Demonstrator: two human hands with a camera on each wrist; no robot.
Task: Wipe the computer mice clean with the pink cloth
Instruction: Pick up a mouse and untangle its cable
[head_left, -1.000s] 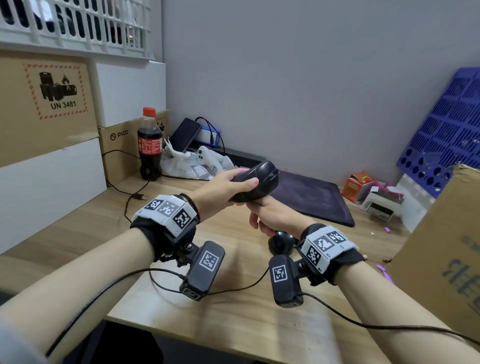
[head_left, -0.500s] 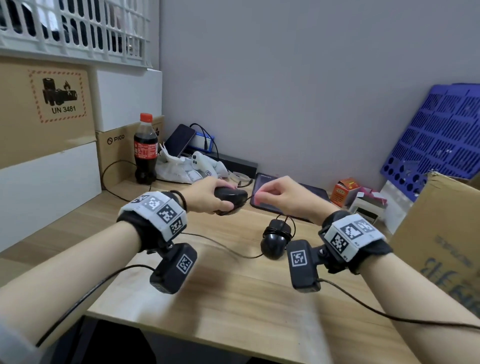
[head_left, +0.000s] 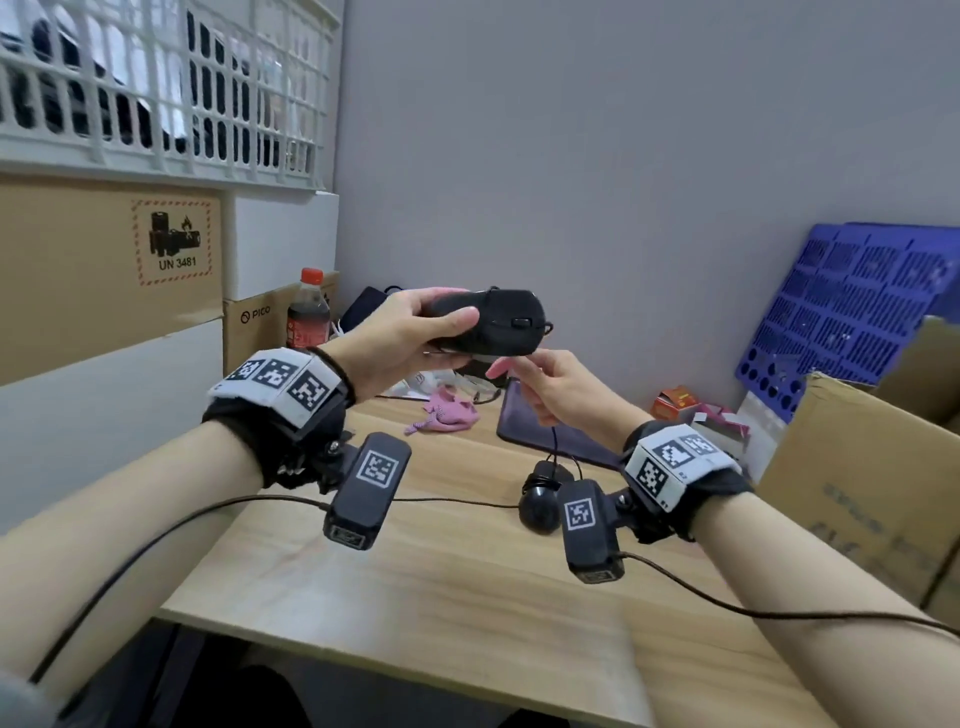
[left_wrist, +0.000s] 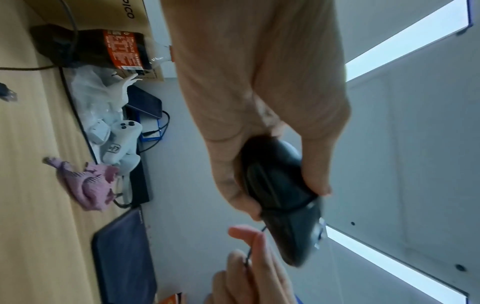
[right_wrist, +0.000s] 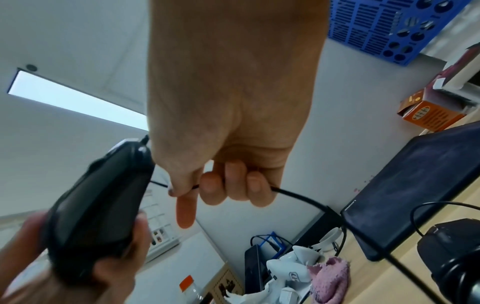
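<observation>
mouse (head_left: 493, 322): black
cloth (head_left: 448, 411): pink, with thin dark stripes
second mouse (head_left: 540, 499): glossy black
worktop (head_left: 441, 597): light wood grain
mouse pad (head_left: 550, 431): dark purple-black
bottle (head_left: 308, 312): red cap, red label, dark drink
grid panel (head_left: 852, 306): blue
wrist bands (head_left: 280, 379): white with black square codes

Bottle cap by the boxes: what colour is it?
Red; the bottle cap shows best in the head view.

The right hand (right_wrist: 228, 127) pinches the black cable (right_wrist: 298, 196) beside the held mouse (right_wrist: 98, 203).
</observation>
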